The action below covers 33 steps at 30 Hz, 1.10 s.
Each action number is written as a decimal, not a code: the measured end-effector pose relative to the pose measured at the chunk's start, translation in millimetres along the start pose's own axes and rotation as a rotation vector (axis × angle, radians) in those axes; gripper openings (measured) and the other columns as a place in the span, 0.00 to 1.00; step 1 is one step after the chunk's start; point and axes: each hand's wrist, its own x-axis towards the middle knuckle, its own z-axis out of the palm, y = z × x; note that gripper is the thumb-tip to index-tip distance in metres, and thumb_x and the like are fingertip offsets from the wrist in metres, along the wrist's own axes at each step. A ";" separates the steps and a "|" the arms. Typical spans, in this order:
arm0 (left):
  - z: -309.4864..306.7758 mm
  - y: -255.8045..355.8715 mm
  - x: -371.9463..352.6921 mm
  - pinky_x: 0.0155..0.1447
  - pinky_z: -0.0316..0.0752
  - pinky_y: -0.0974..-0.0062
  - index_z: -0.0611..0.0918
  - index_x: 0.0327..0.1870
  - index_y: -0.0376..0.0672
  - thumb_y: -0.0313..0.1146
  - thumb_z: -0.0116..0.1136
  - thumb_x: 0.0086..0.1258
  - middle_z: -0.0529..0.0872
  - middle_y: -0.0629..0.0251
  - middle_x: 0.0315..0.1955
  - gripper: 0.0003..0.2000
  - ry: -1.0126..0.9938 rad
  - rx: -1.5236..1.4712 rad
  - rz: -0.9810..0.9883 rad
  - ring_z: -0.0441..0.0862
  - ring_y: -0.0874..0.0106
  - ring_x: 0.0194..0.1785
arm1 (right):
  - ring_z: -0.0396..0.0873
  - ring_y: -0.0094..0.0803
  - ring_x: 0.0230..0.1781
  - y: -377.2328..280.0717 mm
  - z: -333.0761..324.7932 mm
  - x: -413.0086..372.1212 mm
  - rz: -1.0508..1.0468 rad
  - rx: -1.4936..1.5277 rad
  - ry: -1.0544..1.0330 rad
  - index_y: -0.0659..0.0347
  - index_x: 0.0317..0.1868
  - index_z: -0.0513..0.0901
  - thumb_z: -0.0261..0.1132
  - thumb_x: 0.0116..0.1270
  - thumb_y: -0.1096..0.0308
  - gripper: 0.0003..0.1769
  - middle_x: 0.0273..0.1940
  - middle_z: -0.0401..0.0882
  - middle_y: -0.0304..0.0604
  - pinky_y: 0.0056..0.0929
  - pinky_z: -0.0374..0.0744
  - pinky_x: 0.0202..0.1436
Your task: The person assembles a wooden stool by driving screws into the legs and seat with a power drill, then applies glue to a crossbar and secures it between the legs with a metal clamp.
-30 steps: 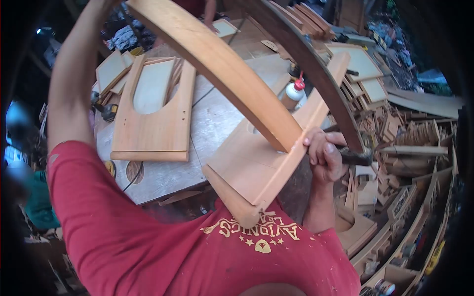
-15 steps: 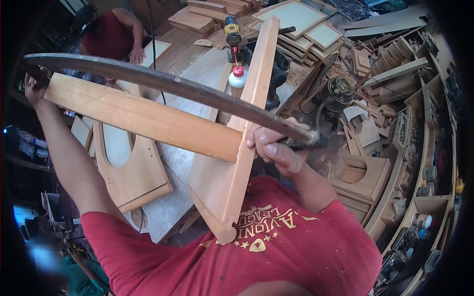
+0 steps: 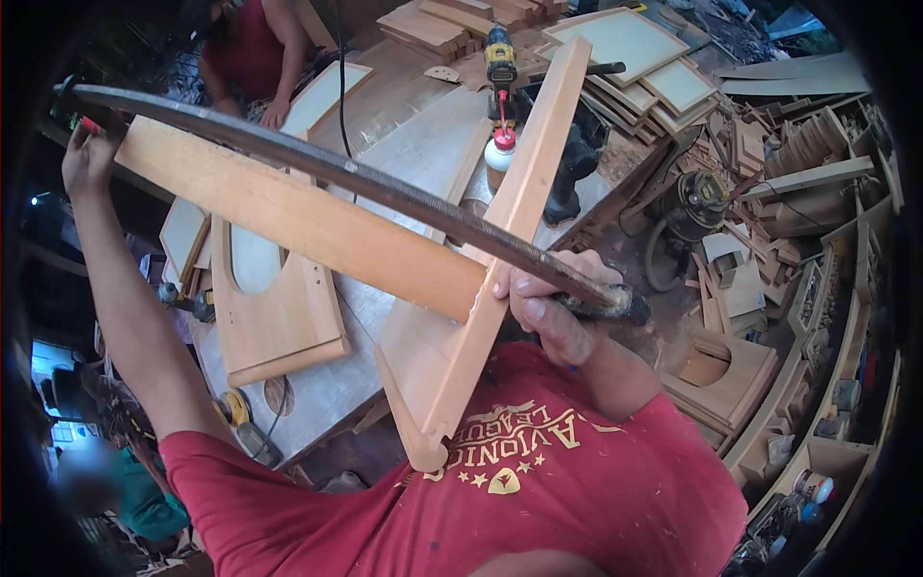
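Observation:
A long metal bar clamp [image 3: 356, 173] runs diagonally across a wooden frame, above its wide board [image 3: 298, 223]. My left hand [image 3: 88, 159], arm stretched out, is closed on the clamp's far end, where a small red part shows. My right hand [image 3: 562, 313] is wrapped round the clamp's near end, its thumb and fingers against a long square-edged wooden rail [image 3: 529, 178]. The wide board butts against this rail, with a whitish line along the joint. Below, the frame's lower end [image 3: 426, 454] rests close to my shirt.
On the worktable [image 3: 385, 144] stand a yellow cordless drill [image 3: 501, 62] and a red-capped bottle [image 3: 499, 154]. A wooden panel with a rounded cutout [image 3: 279, 332] lies left, near a sander [image 3: 234, 409]. Another person [image 3: 255, 58] works across. Stacked panels [image 3: 639, 43] and wood-filled shelves [image 3: 817, 462] are right.
The view has shifted, so the bench and surroundings sit farther right. The clamp and frame moved slightly with my hands. A red part now shows at my left hand; both hands keep their hold.

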 end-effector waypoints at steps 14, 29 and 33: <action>-90.4 30.3 36.6 0.52 0.83 0.78 0.82 0.53 0.40 0.38 0.62 0.76 0.86 0.69 0.37 0.13 0.217 0.541 0.052 0.84 0.79 0.45 | 0.82 0.28 0.24 4.0 4.5 3.0 0.031 -0.082 0.023 0.68 0.38 0.86 0.69 0.64 0.73 0.06 0.31 0.87 0.49 0.26 0.79 0.29; 61.7 -86.8 -93.4 0.71 0.72 0.64 0.75 0.64 0.37 0.47 0.58 0.77 0.83 0.54 0.55 0.24 0.377 0.402 0.073 0.80 0.63 0.59 | 0.85 0.34 0.30 17.9 7.5 16.6 -0.033 0.157 -0.091 0.67 0.37 0.82 0.67 0.65 0.70 0.07 0.32 0.86 0.48 0.32 0.84 0.37; 94.3 -138.2 -151.4 0.68 0.72 0.62 0.75 0.64 0.37 0.50 0.53 0.79 0.82 0.55 0.53 0.25 0.325 0.486 0.069 0.79 0.61 0.59 | 0.85 0.38 0.29 20.3 12.1 26.9 -0.137 0.124 -0.205 0.66 0.36 0.79 0.66 0.67 0.68 0.09 0.29 0.83 0.47 0.37 0.85 0.36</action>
